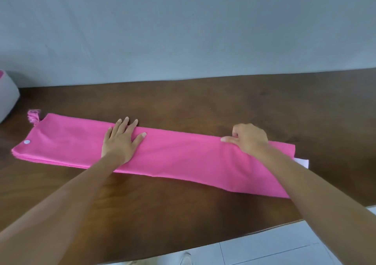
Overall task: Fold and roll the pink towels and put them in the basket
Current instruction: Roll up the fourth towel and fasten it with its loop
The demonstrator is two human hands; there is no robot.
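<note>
now, from my remote seat i see a pink towel (183, 159) folded into one long narrow strip, lying flat across the dark wooden table (183, 102). the left hand (120, 140) lies flat on the strip left of its middle, fingers straight and spread, pressing down. the right hand (250, 140) sits near the right end, fingers curled on the towel's far edge, thumb stretched along the cloth. a grey basket (8, 95) stands at the far left of my view, near the towel's left end.
</note>
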